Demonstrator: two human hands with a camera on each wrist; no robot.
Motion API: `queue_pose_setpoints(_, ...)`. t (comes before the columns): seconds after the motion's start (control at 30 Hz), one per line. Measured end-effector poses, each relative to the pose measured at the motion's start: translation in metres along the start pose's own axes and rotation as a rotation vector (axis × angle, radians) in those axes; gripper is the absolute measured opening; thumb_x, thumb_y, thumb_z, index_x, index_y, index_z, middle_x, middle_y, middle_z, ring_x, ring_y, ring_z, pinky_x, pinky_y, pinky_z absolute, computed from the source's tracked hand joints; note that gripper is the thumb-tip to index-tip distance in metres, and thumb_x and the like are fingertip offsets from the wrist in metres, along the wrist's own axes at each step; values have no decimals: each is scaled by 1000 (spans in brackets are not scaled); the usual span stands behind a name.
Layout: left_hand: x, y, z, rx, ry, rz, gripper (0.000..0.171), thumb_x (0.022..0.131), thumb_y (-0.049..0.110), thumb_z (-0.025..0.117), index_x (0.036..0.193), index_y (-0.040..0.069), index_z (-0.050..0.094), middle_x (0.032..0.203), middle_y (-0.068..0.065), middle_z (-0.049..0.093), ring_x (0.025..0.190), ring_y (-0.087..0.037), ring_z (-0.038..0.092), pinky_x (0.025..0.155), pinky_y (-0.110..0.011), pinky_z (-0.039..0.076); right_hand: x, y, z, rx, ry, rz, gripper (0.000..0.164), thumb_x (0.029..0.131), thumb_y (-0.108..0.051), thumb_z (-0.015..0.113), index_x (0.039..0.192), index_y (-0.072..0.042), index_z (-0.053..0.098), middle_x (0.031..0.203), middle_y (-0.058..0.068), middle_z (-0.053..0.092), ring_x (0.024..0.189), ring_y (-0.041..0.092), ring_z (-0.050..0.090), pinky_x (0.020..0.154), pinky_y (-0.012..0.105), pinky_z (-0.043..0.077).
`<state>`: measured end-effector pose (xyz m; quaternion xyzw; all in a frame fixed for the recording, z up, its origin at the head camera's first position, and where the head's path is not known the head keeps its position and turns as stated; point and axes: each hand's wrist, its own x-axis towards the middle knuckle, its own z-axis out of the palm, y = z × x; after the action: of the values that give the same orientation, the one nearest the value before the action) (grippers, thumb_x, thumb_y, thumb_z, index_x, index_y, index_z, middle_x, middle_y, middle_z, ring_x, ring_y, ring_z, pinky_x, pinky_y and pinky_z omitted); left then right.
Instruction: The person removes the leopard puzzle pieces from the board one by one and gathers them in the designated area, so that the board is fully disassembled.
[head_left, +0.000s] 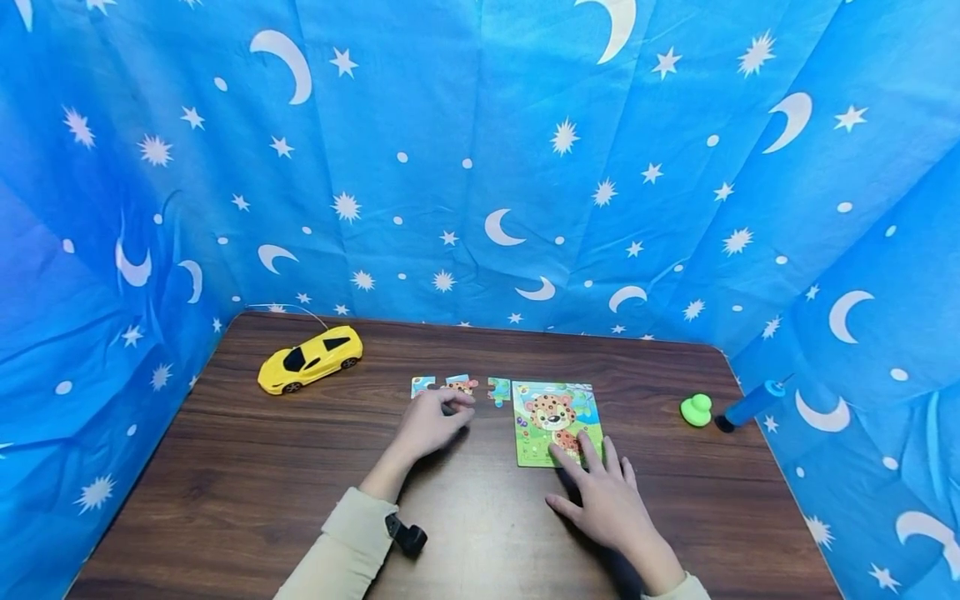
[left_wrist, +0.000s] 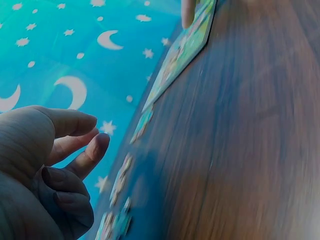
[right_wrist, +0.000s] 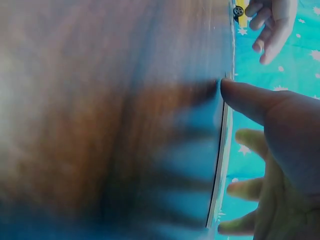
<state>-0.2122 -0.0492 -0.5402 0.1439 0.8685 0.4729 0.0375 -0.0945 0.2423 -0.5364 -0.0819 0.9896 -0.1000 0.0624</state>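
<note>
My left hand [head_left: 433, 422] hovers by the loose jigsaw pieces, fingers bent and nothing visible between them. In the left wrist view, a gap separates that hand [left_wrist: 55, 165] from the pieces on the table. One jigsaw piece [head_left: 422, 384] and a spotted one [head_left: 461, 384] lie just beyond it, partly hidden. A green-and-blue piece [head_left: 498, 390] lies close to the left edge of a square leopard picture board [head_left: 553, 412]. My right hand [head_left: 600, 500] has spread fingers over the board's lower right part; whether all fingertips touch is unclear.
A yellow toy car [head_left: 311, 360] stands at the back left of the brown wooden table [head_left: 480, 533]. Toward the right edge are a green knobbed object [head_left: 696, 409] and a blue cylinder [head_left: 752, 406] with a thin tip. Blue star-patterned cloth [head_left: 480, 167] surrounds the table.
</note>
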Motion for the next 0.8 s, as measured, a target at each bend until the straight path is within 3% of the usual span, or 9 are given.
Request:
queue_pose_setpoints(0.23, 11, 16, 34, -19, -100, -3, 17, 95, 24, 75, 110, 19, 80, 88, 14, 70, 81, -7, 64, 76, -35, 51, -3, 1, -1, -5, -33, 75, 75, 94, -60, 68, 159, -29, 45, 164, 25, 29, 145, 61, 24, 106, 80, 23)
queue_pose_setpoints(0.53, 24, 33, 73, 7, -173, 6, 20, 93, 27, 74, 110, 20, 81, 82, 17, 67, 69, -3, 57, 69, -27, 46, -2, 3, -4, -17, -72, 59, 74, 95, -61, 65, 159, -29, 46, 164, 26, 29, 147, 57, 25, 108, 77, 25)
queue_pose_setpoints(0.8, 29, 44, 97, 134, -179, -22, 30, 90, 29, 76, 118, 21, 79, 76, 20, 62, 62, -2, 53, 60, -24, 43, -2, 4, -6, -25, -84, 42, 73, 96, -60, 65, 158, -28, 46, 164, 27, 30, 147, 56, 26, 109, 75, 26)
